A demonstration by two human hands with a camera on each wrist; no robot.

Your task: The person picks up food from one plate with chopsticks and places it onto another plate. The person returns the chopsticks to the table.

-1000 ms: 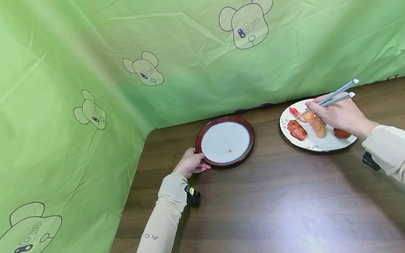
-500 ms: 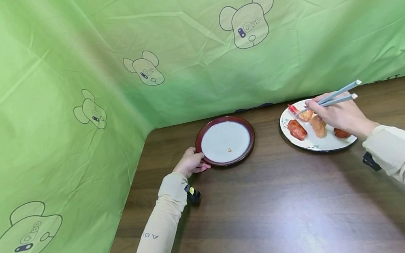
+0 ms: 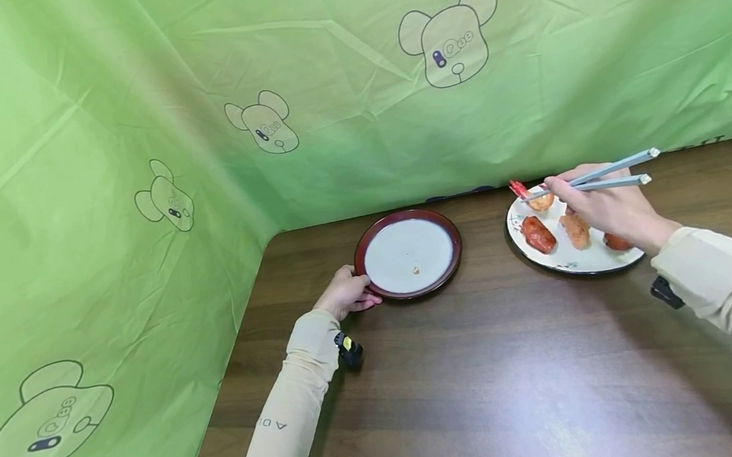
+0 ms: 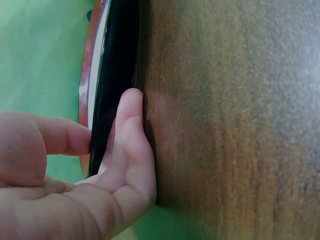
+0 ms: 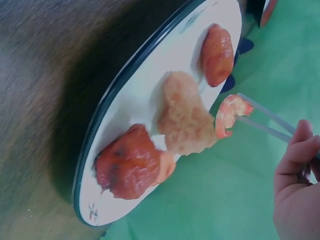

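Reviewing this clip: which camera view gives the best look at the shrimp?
The right wrist view: it shows the shrimp largest, curled at the tips of the chopsticks. The head view shows it smaller, its red tail overlapping the rim of the white plate. The left wrist view doesn't show it.

- so the left hand (image 4: 82, 200) has a plate (image 4: 119, 50) by the edge, thumb on the rim side, fingers tucked against the black underside
- we're seeing the plate pretty much edge-on: reddish-brown band, thin pale strip, then all black
- wood-grain tabletop (image 4: 225, 135) fills the right side, bit of glare up top
- green backdrop (image 4: 40, 65) behind it all on the left
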